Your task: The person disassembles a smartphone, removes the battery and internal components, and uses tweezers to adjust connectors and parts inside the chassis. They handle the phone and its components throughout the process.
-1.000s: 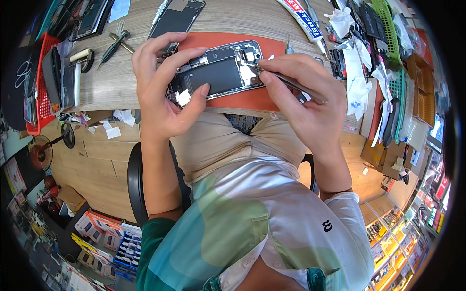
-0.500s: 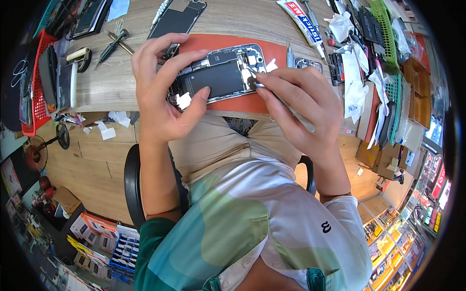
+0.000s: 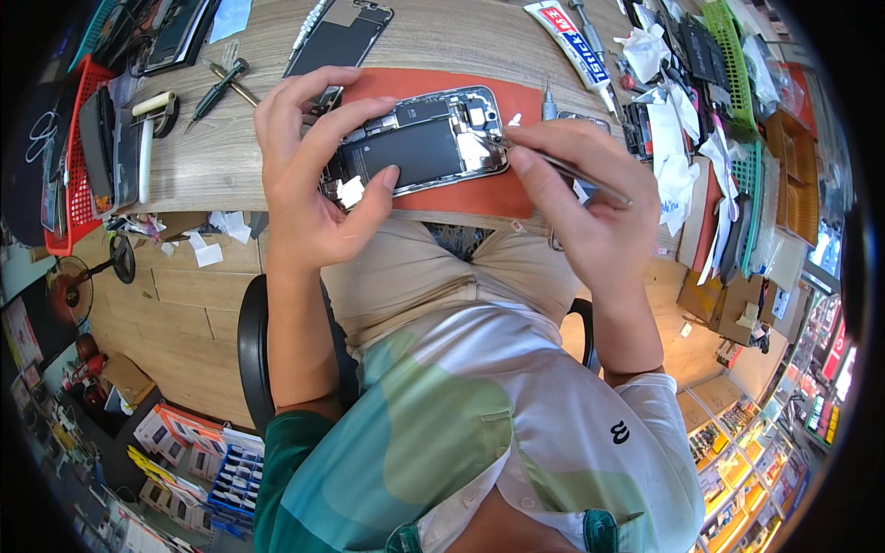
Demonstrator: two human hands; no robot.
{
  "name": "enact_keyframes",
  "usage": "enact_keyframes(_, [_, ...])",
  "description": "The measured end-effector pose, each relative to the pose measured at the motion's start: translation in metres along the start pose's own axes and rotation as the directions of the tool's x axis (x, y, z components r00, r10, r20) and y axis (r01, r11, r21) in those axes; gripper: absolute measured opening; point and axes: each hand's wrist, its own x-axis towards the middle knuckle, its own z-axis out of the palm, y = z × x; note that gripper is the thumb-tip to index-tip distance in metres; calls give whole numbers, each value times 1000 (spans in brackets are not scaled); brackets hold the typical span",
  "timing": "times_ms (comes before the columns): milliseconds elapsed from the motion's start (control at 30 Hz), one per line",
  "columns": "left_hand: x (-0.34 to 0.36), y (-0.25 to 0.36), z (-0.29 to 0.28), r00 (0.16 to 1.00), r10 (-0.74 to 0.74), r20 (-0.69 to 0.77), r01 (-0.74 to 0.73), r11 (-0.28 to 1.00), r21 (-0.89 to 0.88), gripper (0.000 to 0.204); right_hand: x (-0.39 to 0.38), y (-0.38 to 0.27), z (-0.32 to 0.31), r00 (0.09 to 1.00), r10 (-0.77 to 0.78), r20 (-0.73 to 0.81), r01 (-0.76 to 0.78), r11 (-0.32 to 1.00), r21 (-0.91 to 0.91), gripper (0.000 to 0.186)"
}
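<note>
An opened smartphone [image 3: 406, 155] lies on an orange-red mat [image 3: 441, 202], its black battery and small inner parts exposed. My left hand [image 3: 304, 184] grips it at the left part, thumb on the near edge and fingers along the far edge. In my right hand [image 3: 604, 198] are slim metal tweezers [image 3: 590, 175], pinched between thumb and fingers. Their tips reach the phone's right end, beside a shiny silver patch [image 3: 472, 149]; whether they hold a small part there is too fine to tell. A white scrap [image 3: 350, 192] sits at the phone's lower left corner.
Beyond the mat are a detached phone screen [image 3: 339, 37], a glue tube [image 3: 572, 51] and a screwdriver [image 3: 219, 90]. A red basket [image 3: 78, 166] stands left. On the right, crumpled white paper [image 3: 676, 170] lies near a green basket [image 3: 733, 64].
My right hand has shifted slightly right and the tweezers lie flatter. The silver patch at the phone's right end now shows, where a dark round piece was. My left hand keeps its grip.
</note>
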Motion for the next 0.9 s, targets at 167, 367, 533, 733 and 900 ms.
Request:
enact_keyframes(167, [1,1,-1,1000,6,6,-6,1000,9,51,10,0,-2,991,-133,-10,132,991,-32,26])
enact_keyframes(367, [1,1,0,1000,8,-2,-8,1000,11,50,18,13,9,913,-407,-2,381,857,-347,32])
enact_keyframes(533, [-2,-2,0,1000,26,-7,-26,1000,15,51,25,5,27,941,-339,18,306,823,-478,35])
enact_keyframes(733, [-1,-2,-3,1000,31,3,-31,999,34,51,32,8,33,957,-288,29,263,825,-501,33])
enact_keyframes(900, [-1,0,-1,1000,-10,-21,10,1000,-4,45,38,-2,32,980,-187,66,197,888,-416,30])
